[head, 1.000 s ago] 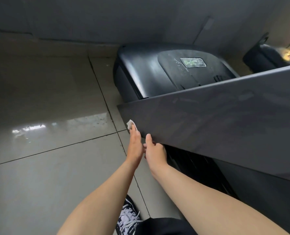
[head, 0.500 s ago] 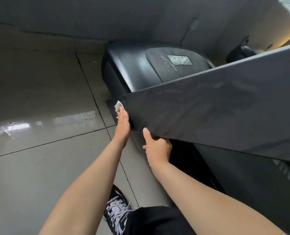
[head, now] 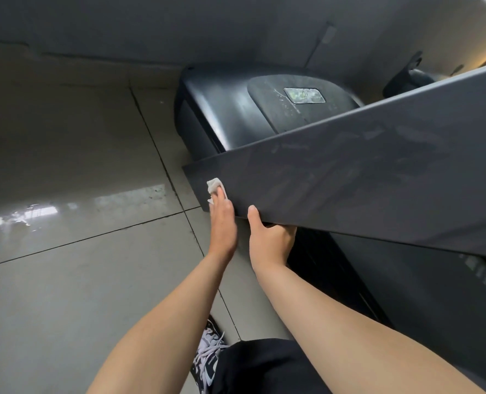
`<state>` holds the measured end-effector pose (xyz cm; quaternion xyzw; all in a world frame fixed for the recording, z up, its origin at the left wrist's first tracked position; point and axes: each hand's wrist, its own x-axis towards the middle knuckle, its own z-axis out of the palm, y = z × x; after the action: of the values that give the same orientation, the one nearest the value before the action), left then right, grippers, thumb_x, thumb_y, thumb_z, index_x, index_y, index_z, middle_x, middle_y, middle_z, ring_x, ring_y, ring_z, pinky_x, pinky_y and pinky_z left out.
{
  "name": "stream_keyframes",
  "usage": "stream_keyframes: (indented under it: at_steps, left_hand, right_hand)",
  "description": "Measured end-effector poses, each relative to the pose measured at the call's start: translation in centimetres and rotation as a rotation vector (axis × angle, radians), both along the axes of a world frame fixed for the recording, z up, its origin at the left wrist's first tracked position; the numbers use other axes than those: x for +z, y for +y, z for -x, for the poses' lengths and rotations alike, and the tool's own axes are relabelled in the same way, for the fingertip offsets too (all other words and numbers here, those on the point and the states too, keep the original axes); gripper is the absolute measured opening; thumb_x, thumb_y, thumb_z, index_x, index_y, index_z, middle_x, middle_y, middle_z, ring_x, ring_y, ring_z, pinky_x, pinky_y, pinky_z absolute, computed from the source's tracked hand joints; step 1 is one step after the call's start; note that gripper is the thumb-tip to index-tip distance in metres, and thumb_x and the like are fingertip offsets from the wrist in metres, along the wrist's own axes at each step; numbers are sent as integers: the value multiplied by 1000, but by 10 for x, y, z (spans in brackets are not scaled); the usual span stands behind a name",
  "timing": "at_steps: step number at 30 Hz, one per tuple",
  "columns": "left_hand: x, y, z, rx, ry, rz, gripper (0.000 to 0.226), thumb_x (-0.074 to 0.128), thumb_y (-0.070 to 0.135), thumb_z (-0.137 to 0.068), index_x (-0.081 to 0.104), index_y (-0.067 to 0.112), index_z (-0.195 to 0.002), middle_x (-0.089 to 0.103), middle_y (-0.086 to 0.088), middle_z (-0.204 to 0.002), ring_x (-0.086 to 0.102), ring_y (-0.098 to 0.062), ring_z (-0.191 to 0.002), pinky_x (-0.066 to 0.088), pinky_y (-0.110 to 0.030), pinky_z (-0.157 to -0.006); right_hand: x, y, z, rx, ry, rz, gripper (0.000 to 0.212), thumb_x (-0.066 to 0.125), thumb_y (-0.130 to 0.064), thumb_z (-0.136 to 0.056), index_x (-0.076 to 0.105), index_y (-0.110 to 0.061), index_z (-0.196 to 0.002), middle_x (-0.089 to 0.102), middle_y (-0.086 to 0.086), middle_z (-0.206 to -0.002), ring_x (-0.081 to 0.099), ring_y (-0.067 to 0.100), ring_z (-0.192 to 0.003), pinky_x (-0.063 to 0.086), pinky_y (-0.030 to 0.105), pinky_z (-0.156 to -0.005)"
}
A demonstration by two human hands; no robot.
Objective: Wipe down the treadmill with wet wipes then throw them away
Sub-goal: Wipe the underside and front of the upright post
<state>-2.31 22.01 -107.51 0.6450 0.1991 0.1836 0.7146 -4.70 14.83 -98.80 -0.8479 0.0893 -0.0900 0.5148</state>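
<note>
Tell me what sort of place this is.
Likely a gym or home workout room: a treadmill's dark motor cover and slanted side beam, glossy floor tiles, a plain wall.

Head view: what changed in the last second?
The left hand rubbed the wet wipe slightly up and across the end of the slanted treadmill panel, widening its gap from the right hand. The right hand's grip on the panel's lower edge held; nothing was let go.
</note>
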Motion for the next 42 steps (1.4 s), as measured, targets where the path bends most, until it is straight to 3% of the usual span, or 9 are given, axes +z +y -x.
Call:
stream_keyframes:
  at_steps: [6,14,18,22,26,31,34,37,42]
  left_hand:
    - [22,15,-5,-32,254,-92,52,12,35,-109,4,38,-160,5,9,-170,-13,-24,-156,-1,-52,-121]
    - [62,42,-15,-76,-154,-198,52,20,37,-112,4,33,-162,-4,23,-166,-10,1,-153,-1,-27,-125]
    - [48,17,-8,-95,-180,-96,55,19,46,-111,-1,37,-161,-14,21,-166,-12,2,-152,1,-34,-126]
    - [22,-8,17,-107,69,148,56,16,56,-107,-9,47,-157,-18,23,-164,-11,12,-144,5,-31,-121]
    - [30,-14,27,-103,101,259,33,17,52,-107,22,63,-138,11,37,-146,16,26,-122,16,-27,-105]
    - [38,8,-2,-30,30,116,56,14,53,-107,-3,43,-159,-8,21,-166,-12,0,-151,0,-36,-123]
    - [38,25,-18,-30,-12,74,57,14,57,-104,-2,47,-158,-5,29,-163,-7,5,-150,8,-35,-120]
    - [23,34,-21,-36,110,300,77,19,82,-91,11,44,-159,12,18,-166,12,-9,-154,13,-37,-123]
    - [-15,29,-20,-26,324,535,82,20,76,-89,0,41,-160,11,12,-168,15,-15,-155,13,-39,-123]
  right_hand:
    - [-1,-7,-3,9,61,-107,55,83,-38,-76,62,-18,-122,65,-5,-119,61,13,-111,48,38,-105]
    - [7,-14,0,58,137,-196,29,84,-29,-80,56,-35,-84,64,-19,-95,61,0,-93,48,29,-95]
    - [10,-16,1,82,136,-213,32,82,-26,-81,54,-37,-89,60,-23,-98,60,6,-98,44,24,-94]
    - [12,-16,4,82,132,-203,35,80,-25,-81,61,-24,-109,64,-18,-101,63,8,-100,46,24,-92]
    - [10,-13,5,70,123,-185,37,79,-25,-80,60,-23,-111,67,-10,-107,63,11,-102,48,29,-96]
    - [8,-17,3,96,144,-178,26,77,-22,-82,56,-31,-94,64,-14,-100,61,-1,-91,48,27,-90]
    - [9,-18,3,96,155,-197,27,74,-16,-83,52,-32,-85,60,-18,-91,58,-17,-73,41,10,-71]
    - [8,-18,3,86,145,-193,25,73,-13,-83,52,-27,-84,60,-16,-87,55,-21,-68,39,1,-58]
    - [4,-12,6,49,118,-168,27,74,-23,-78,59,-25,-99,66,-8,-104,63,11,-97,50,28,-89]
